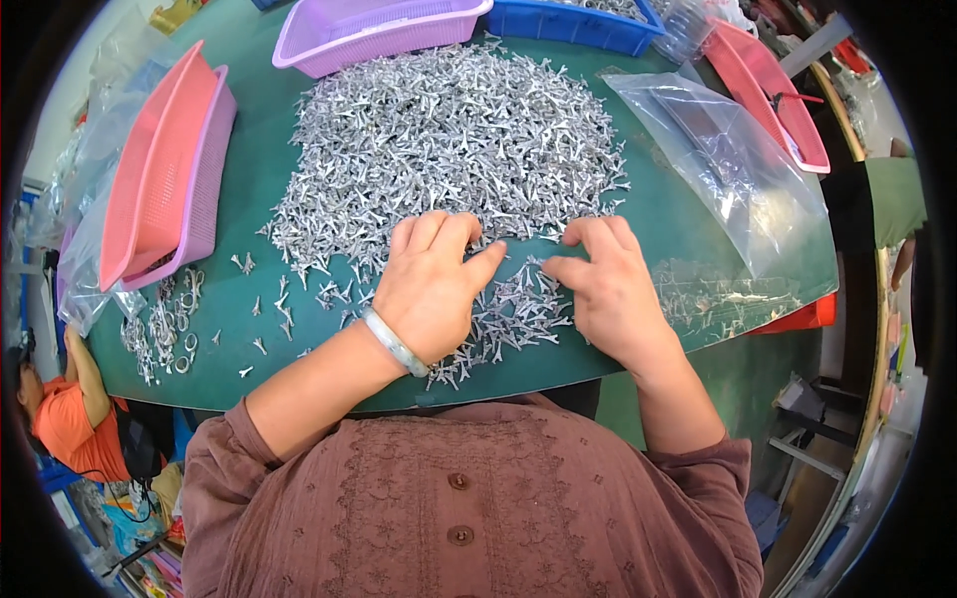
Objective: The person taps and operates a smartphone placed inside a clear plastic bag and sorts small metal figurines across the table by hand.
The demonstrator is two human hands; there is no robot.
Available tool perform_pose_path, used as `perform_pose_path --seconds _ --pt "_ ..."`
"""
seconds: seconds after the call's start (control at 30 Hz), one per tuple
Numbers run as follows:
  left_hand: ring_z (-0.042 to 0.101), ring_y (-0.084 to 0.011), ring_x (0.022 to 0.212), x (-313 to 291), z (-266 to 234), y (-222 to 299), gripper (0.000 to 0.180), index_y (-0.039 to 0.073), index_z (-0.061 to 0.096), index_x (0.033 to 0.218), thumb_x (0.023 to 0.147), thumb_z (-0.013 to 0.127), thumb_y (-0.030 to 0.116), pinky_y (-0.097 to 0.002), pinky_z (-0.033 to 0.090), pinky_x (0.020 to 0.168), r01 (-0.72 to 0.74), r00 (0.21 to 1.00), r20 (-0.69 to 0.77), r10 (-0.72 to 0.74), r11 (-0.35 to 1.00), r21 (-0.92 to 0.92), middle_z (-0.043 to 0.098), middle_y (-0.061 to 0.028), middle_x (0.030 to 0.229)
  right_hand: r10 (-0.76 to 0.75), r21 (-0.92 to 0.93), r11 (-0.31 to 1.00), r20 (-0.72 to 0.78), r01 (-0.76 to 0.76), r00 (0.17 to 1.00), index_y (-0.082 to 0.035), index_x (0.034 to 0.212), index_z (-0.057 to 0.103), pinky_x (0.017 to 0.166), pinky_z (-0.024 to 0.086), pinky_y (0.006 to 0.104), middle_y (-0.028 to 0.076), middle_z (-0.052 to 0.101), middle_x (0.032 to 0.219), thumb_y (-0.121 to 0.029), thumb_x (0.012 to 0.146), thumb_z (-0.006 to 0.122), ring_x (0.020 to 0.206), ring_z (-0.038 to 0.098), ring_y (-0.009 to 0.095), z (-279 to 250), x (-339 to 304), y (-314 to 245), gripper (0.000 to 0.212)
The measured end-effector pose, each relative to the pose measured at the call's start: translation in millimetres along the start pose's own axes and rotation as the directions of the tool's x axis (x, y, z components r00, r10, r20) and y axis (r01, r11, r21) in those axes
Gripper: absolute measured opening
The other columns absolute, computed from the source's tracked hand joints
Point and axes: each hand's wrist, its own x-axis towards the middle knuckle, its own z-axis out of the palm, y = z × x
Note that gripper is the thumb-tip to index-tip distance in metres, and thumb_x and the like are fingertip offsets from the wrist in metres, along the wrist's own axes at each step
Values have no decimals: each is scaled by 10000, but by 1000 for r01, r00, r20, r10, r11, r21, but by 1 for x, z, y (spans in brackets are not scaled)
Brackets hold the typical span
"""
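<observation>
Silvery branched metal pieces (449,130), heaped, tangled

Pink basket (150,169) in purple one (211,169), blue tray (573,22), clear bags (738,169)

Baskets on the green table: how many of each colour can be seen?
Pink basket: 1, nested in a purple one
Purple baskets: 2
Blue basket: 1
Red basket: 1, at the table's far right
Total: 5
</observation>
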Motion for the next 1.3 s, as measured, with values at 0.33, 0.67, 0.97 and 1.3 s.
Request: perform_pose_path --seconds 0.33,0.67,0.97,1.3 --pt "536 -307 1045 -1 2 4 344 58 722 1038 731 599 -33 -430 389 924 13 1000 8 -12 999 -33 582 -108 1058 41 5 999 -26 -41 999 -74 1005 728 836 447 380 87 566 1016 20 702 608 961 532 286 -7 -4 9 340" --pt "534 -298 1005 3 2 6 408 68 700 1120 746 580 -42 -407 397 910 13 1000 27 -11 996 -92 574 -104 1016 60 21 998 -75 -58 995 -65 947 724 833 450 384 79 571 984 21 697 607 939 539 292 -4 -5 15 289" --pt "519 -311 999 16 5 8 419 70 686 1146 765 560 -51 -420 398 913 47 998 41 -48 999 13 555 -115 1000 52 66 997 -85 -46 995 -96 940 740 842 435 392 83 570 1002 -3 710 604 975 527 288 3 -3 22 283" --pt "519 -315 994 20 2 12 422 56 681 1160 769 559 -45 -420 389 913 25 997 74 -30 998 58 554 -123 1002 74 25 997 -52 -73 996 -62 1059 701 874 416 378 89 561 1041 6 715 614 1024 509 283 5 -7 25 360"
